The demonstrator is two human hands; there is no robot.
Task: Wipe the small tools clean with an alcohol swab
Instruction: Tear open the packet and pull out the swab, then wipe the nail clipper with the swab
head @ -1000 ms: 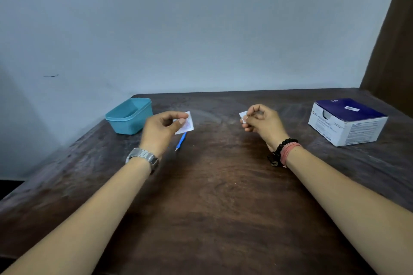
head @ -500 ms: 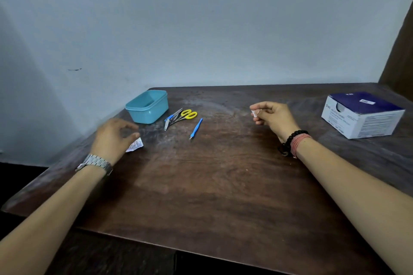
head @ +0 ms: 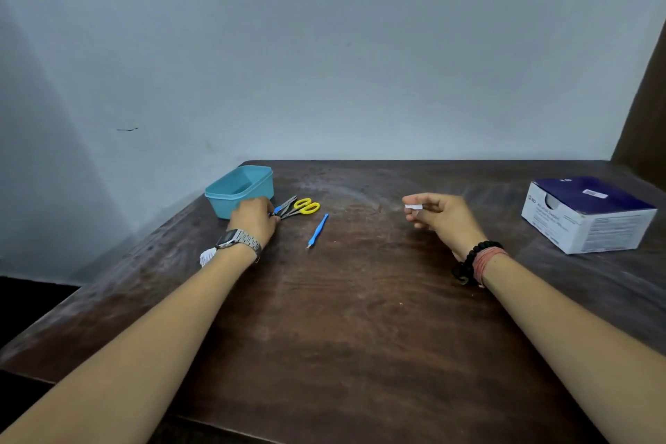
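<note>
My right hand (head: 438, 218) hovers over the middle right of the dark wooden table (head: 360, 317), fingers pinched on a small folded white alcohol swab (head: 413, 206). My left hand (head: 254, 218) rests at the far left, its fingertips on the near end of a small tool with a blue part (head: 280, 208); whether the fingers grip it is not clear. Yellow-handled scissors (head: 304, 206) lie right beside it. A thin blue-handled tool (head: 318, 229) lies alone a little to the right.
A teal plastic tub (head: 239, 189) stands behind my left hand near the wall. The torn white swab wrapper (head: 207, 257) lies by my left wrist near the table's left edge. A blue and white swab box (head: 587, 214) sits at the far right.
My left hand left the swab wrapper on the table and reached forward to the tools by the tub. My right hand stayed in place holding the swab.
</note>
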